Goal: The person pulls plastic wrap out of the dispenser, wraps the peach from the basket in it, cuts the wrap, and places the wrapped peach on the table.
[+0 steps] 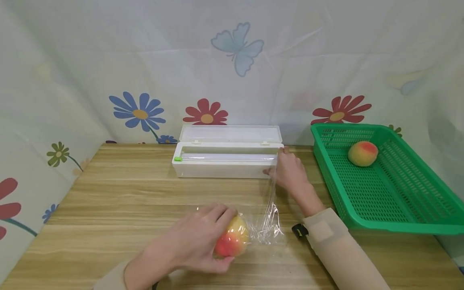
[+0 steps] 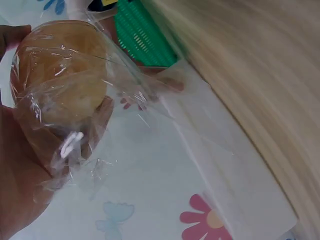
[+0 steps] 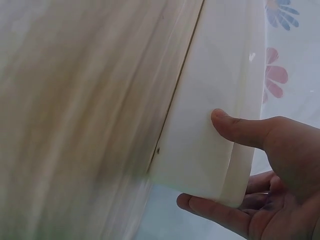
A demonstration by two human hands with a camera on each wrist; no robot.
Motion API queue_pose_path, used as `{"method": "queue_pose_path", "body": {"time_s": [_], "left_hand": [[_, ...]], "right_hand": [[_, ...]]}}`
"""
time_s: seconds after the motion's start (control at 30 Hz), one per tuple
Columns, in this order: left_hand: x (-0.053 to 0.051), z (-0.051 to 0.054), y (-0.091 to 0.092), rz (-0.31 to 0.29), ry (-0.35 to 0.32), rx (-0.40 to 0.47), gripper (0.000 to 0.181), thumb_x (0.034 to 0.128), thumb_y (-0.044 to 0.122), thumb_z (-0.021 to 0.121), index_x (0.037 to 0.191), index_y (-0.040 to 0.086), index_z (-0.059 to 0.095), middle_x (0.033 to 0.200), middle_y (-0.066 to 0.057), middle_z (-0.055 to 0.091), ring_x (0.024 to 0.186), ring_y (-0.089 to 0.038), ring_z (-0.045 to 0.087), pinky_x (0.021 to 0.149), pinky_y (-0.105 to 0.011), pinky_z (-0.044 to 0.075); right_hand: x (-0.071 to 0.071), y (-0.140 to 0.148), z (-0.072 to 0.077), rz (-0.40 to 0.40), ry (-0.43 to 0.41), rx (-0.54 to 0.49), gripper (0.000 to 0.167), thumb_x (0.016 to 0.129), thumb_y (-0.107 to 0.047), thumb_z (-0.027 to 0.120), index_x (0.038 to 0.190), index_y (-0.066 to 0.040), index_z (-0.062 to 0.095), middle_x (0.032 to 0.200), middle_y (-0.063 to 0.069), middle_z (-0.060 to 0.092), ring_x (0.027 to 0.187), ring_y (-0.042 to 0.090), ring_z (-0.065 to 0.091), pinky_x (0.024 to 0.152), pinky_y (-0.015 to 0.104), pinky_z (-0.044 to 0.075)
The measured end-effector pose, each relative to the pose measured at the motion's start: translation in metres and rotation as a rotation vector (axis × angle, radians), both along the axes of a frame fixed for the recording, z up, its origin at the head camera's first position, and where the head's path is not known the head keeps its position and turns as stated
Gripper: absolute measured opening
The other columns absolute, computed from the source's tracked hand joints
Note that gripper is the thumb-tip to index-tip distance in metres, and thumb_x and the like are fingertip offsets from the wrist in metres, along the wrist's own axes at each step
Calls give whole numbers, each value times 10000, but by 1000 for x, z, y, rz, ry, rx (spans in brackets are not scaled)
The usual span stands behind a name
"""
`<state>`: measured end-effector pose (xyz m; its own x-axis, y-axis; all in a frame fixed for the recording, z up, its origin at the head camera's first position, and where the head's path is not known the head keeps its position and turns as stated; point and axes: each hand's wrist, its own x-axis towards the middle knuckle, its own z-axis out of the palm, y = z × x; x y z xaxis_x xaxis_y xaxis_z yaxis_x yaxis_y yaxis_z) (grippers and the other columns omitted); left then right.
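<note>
Curling left hand (image 1: 197, 239) round film-covered peach (image 1: 235, 237), right hand (image 1: 291, 171) gripping box (image 1: 217, 170).

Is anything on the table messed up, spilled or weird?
Nothing looks spilled or broken. Only the clear film looks a bit messy: it's bunched and wrinkled beside the peach in the left hand, instead of lying smooth.

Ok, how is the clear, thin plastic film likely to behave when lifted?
The clear, thin plastic film is probably floppy: it bunches in wrinkles. It is likely light, since the wooden table shows through. It may cling, lying close over the round yellow-and-red peach.
</note>
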<state>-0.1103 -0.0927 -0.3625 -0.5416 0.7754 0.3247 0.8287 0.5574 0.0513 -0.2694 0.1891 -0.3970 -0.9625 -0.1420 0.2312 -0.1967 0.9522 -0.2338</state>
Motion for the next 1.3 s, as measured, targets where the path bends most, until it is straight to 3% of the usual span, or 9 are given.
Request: {"method": "queue_pose_path", "body": {"time_s": [0.2, 0.3, 0.53, 0.6, 0.83, 0.97, 1.03, 1.2, 1.3], "left_hand": [[-8, -14, 4, 11, -73, -104, 700, 802, 552, 738, 1273, 68, 554, 1084, -39, 623, 976, -211, 634, 855, -335, 564], [-12, -19, 6, 6, -108, -140, 679, 820, 547, 735, 1266, 71, 549, 1050, -30, 610, 939, -194, 619, 792, -310, 565], [-16, -24, 9, 26, -151, -142, 670, 819, 529, 761, 1261, 74, 546, 1084, -45, 614, 955, -200, 625, 769, -314, 573], [-17, -26, 9, 37, -165, -145, 684, 821, 535, 765, 1275, 74, 546, 1115, -57, 623, 988, -218, 635, 775, -333, 580], [-21, -29, 9, 53, -219, -151, 696, 839, 520, 768, 1318, 70, 539, 1183, -65, 619, 1087, -260, 625, 903, -381, 558], [-23, -29, 9, 61, -274, -145, 706, 865, 525, 754, 1354, 78, 510, 1219, -59, 602, 1126, -245, 613, 944, -385, 543], [-24, -29, 9, 69, -309, -150, 736, 889, 529, 733, 1406, 67, 485, 1293, -77, 591, 1205, -263, 591, 1012, -404, 507], [-25, -28, 6, 112, -383, -161, 854, 919, 583, 689, 1528, 51, 415, 1481, -93, 521, 1367, -302, 480, 1142, -440, 378], [-26, -28, 4, 120, -414, -139, 896, 891, 613, 715, 1536, 69, 411, 1487, -72, 515, 1361, -287, 477, 1135, -444, 387]], "right_hand": [[-1, -2, 2, -1, -40, -21, 946, 847, -401, 847, 1425, 206, 407, 1454, 375, 451, 1024, 563, 634, 826, 578, 561], [-1, -2, 2, 6, -50, -24, 943, 846, -402, 852, 1421, 202, 412, 1456, 384, 440, 1002, 559, 642, 809, 571, 570], [2, -1, 5, 30, -57, -40, 866, 891, -328, 816, 1438, 190, 388, 1493, 398, 380, 979, 567, 642, 795, 582, 571], [3, 0, 5, 40, -58, -46, 839, 901, -309, 800, 1439, 188, 389, 1486, 401, 386, 1032, 588, 619, 841, 612, 549], [8, 10, 10, 65, -185, -98, 812, 973, -266, 669, 1557, 112, 250, 1606, 356, 200, 1358, 561, 399, 1076, 669, 357], [20, 12, 22, 87, -247, -104, 753, 994, -158, 565, 1584, 93, 170, 1615, 375, 124, 1398, 566, 331, 1095, 679, 321], [28, 12, 31, 81, -221, -80, 701, 996, -117, 524, 1577, 98, 195, 1597, 389, 164, 1365, 585, 366, 1077, 681, 345], [62, -2, 55, 123, -56, -17, 452, 1010, -152, 579, 1388, 90, 520, 1388, 320, 520, 1198, 507, 541, 948, 635, 480], [87, -15, 62, 244, -64, -10, 356, 1013, -291, 657, 1197, 13, 656, 1160, 179, 682, 1015, 350, 653, 824, 519, 559]]}}
